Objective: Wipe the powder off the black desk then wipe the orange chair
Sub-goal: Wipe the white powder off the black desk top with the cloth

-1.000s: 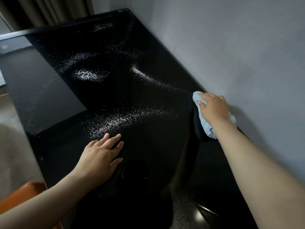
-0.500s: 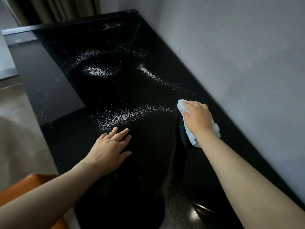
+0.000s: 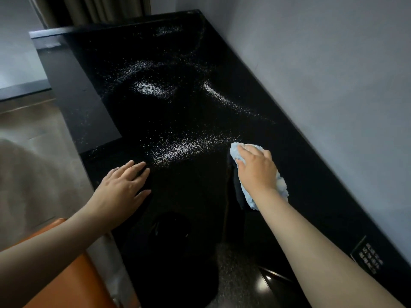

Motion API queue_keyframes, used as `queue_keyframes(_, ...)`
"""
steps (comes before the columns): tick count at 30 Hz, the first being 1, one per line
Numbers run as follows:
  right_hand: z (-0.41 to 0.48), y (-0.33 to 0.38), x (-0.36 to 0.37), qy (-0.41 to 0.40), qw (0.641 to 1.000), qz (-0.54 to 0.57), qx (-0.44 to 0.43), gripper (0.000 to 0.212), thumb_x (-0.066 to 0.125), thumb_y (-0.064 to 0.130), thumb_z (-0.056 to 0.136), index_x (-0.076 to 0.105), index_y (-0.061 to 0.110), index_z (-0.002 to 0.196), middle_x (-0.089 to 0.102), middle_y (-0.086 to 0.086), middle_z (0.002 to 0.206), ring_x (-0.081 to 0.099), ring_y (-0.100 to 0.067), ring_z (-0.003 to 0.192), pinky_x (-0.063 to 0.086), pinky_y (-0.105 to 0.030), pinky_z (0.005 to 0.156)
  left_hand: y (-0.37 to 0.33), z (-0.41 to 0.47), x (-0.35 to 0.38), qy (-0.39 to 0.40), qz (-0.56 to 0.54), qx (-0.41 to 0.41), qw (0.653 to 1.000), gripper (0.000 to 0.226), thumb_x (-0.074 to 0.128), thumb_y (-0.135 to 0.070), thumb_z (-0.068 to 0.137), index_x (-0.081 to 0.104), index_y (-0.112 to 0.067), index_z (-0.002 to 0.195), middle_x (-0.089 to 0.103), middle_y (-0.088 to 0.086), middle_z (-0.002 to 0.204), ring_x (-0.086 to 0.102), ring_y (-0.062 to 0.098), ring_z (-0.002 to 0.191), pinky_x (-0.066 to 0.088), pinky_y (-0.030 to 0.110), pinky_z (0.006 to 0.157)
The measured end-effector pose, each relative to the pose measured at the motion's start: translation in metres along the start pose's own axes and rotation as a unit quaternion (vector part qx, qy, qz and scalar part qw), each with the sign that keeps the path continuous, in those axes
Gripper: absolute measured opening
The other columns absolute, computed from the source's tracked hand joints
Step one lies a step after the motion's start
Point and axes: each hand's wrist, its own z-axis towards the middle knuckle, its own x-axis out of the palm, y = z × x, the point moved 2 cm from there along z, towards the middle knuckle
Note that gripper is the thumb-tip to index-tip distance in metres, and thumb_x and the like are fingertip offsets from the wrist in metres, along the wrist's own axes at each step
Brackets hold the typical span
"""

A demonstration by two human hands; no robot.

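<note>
Pressing a bunched blue cloth (image 3: pixel 280 186) onto the black surface (image 3: pixel 311 174) at right of centre, my right hand (image 3: pixel 255 171) curls its grip over it, fingers wrapped round the front edge. My left hand (image 3: pixel 124 187) lies flat at centre left, fingers straight, its grip holding nothing. White powder (image 3: pixel 178 149) spreads in a band just above both hands, reaching close to the cloth's tip, with more patches and a streak toward the upper middle. The orange chair (image 3: pixel 77 285) shows at the lower left corner, under my left forearm. A grey wall (image 3: pixel 333 85) borders the surface on the right.
</note>
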Motion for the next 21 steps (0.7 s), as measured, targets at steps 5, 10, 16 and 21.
queue_keyframes(5,-0.019,0.024,0.004,0.000,1.000,0.008,-0.007,0.041,0.050,0.029,0.098,0.051,0.024,0.139,0.053,0.006,0.139,0.042,-0.025,0.121,0.043,-0.035,0.098,0.017,-0.011,0.006,-0.018,-0.017,-0.020,0.999,0.055,0.071,-0.030,0.085,0.056,-0.007,0.133,0.050,0.017,0.141,0.044,0.043,0.131,0.043,0.056,0.101)
queue_keyframes(10,-0.035,0.047,0.008,0.004,1.000,0.011,-0.003,0.041,0.048,0.028,0.099,0.049,0.026,0.140,0.054,0.008,0.137,0.043,-0.025,0.119,0.044,-0.035,0.093,0.033,-0.017,0.007,-0.010,-0.013,-0.036,0.999,0.063,0.073,-0.028,0.082,0.051,-0.006,0.137,0.044,0.018,0.146,0.037,0.043,0.135,0.039,0.054,0.105)
queue_keyframes(16,-0.050,0.066,0.012,0.000,1.000,0.019,-0.010,0.040,0.051,0.027,0.098,0.052,0.025,0.138,0.055,0.007,0.135,0.044,-0.026,0.119,0.045,-0.035,0.094,0.036,-0.016,0.005,0.011,-0.057,-0.036,0.998,0.061,0.052,-0.034,0.096,0.029,-0.016,0.150,0.014,0.003,0.160,0.010,0.029,0.148,0.015,0.041,0.119)
queue_keyframes(21,-0.068,0.095,0.014,0.000,1.000,0.021,-0.014,0.040,0.050,0.028,0.098,0.052,0.025,0.138,0.055,0.007,0.135,0.044,-0.026,0.116,0.044,-0.034,0.092,0.041,-0.019,0.001,0.025,-0.059,-0.028,0.998,0.058,0.048,-0.030,0.099,0.025,-0.018,0.151,0.011,0.002,0.161,0.008,0.028,0.148,0.014,0.038,0.119)
